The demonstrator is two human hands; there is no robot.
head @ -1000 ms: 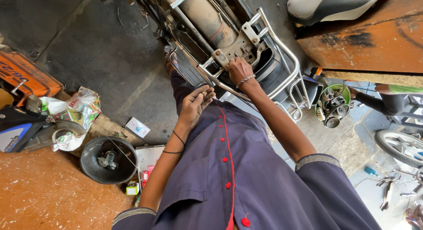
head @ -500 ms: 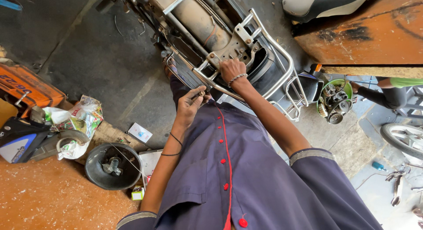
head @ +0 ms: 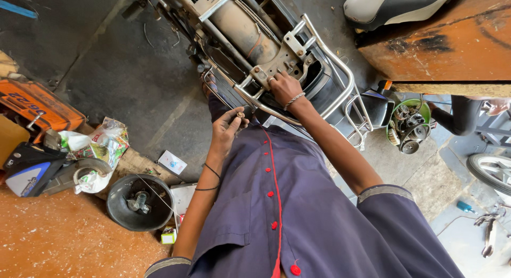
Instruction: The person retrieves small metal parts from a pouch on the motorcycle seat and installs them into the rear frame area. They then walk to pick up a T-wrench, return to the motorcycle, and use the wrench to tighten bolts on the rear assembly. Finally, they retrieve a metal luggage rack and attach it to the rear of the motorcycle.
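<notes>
I look down my purple shirt at the stripped rear of a motorcycle [head: 250, 38], seat off, frame and chrome rear rack [head: 340, 92] exposed. My right hand [head: 285, 87], a bracelet on its wrist, rests its fingers on a metal bracket at the back of the frame. My left hand [head: 226, 130] is held just below the rack, pinching a small round metal part, perhaps a nut or bolt [head: 240, 115], between thumb and fingers.
A black dish with a metal part [head: 139, 202] sits on the floor at left, beside plastic bags [head: 104, 147], an orange panel [head: 37, 105] and a small white card [head: 171, 162]. A removed seat [head: 394, 6] lies at the top right, a green tub of parts [head: 410, 126] at right.
My view has shifted slightly. My right hand has moved a little along the frame bracket. My left hand stays below the rack with the small part in its fingers.
</notes>
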